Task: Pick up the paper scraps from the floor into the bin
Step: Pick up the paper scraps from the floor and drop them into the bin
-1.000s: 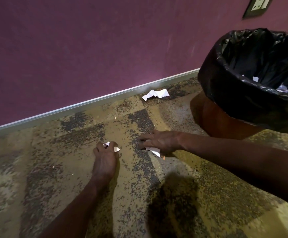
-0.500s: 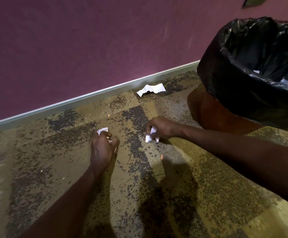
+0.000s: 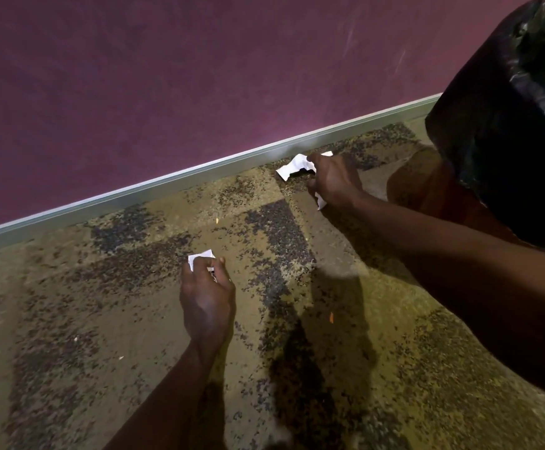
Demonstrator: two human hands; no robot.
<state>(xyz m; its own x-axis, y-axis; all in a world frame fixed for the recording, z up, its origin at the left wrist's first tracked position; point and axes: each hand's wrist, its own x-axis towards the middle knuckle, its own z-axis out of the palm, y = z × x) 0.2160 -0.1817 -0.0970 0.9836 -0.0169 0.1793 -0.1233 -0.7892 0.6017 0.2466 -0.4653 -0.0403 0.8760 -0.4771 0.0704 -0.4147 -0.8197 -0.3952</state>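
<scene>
Speckled carpet (image 3: 108,319), mottled in tan and dark patches, fills the ground beneath your arms. Nearest to you, your left hand (image 3: 206,295) hovers low over it, back of the hand up, fingers curled in around a small white paper scrap (image 3: 200,256); only the scrap's upper corner peeks out past your fingertips, so the rest of it is hidden in your grip. A tiny orange fleck (image 3: 331,317) lies on the carpet to the right of that hand, in the shadow between your two arms.

Farther out, your right hand (image 3: 332,181) reaches across from the right edge toward the wall. Its fingers are bent and closed on paper: a sliver of white scrap (image 3: 320,203) pokes out below the heel of the hand, and its fingertips sit on a larger crumpled paper scrap (image 3: 293,166) that lies on the carpet just beside the skirting. Whether that larger piece is already pinched or only touched, you cannot tell from here.

Beyond it, the pale grey skirting strip (image 3: 167,183) runs diagonally along the base of the purple wall (image 3: 199,76). At the far right the bin (image 3: 427,190), brown-sided and draped with a black liner bag (image 3: 508,125), stands on the carpet close to your right forearm.
</scene>
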